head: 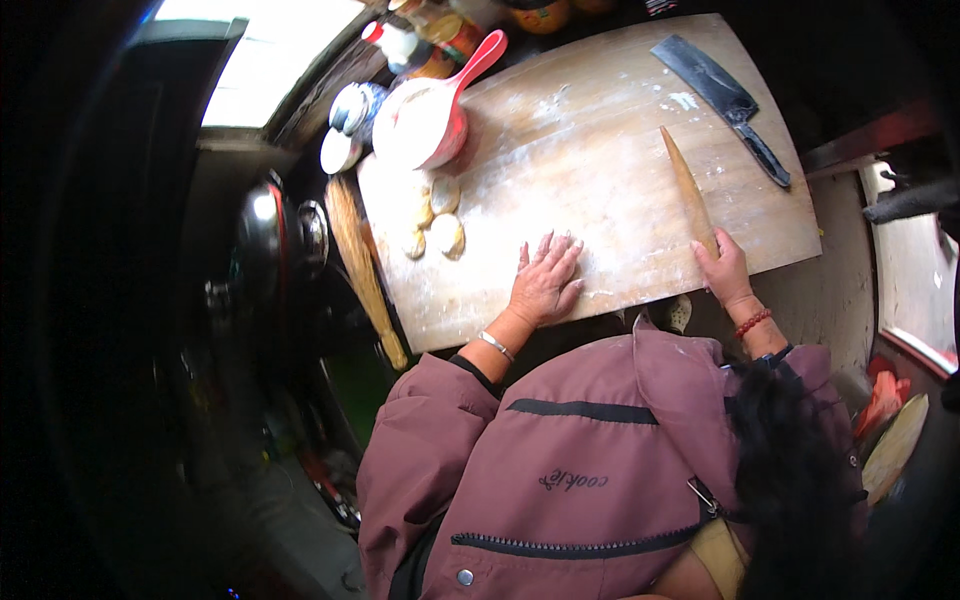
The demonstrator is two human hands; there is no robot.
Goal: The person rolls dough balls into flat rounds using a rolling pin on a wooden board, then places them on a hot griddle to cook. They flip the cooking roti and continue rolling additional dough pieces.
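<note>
My left hand (550,277) lies palm down near the front edge of a floured wooden board (555,180), fingers spread. What is under its palm is hidden. In my right hand (726,268) is the near end of a tapered wooden rolling pin (686,187), its pointed end directed away from me across the board. Left of my left hand, several small rounded pieces of dough (448,236) sit in a cluster. Behind them stands a red container with a long handle (480,60), its pale interior washed out by bright light.
A cleaver (705,82) with a black handle lies at the board's far right. Beyond the far left edge are a bottle with a red cap (390,41) and a blue-and-white jar (356,109). A straw brush (360,262) stretches along the left edge.
</note>
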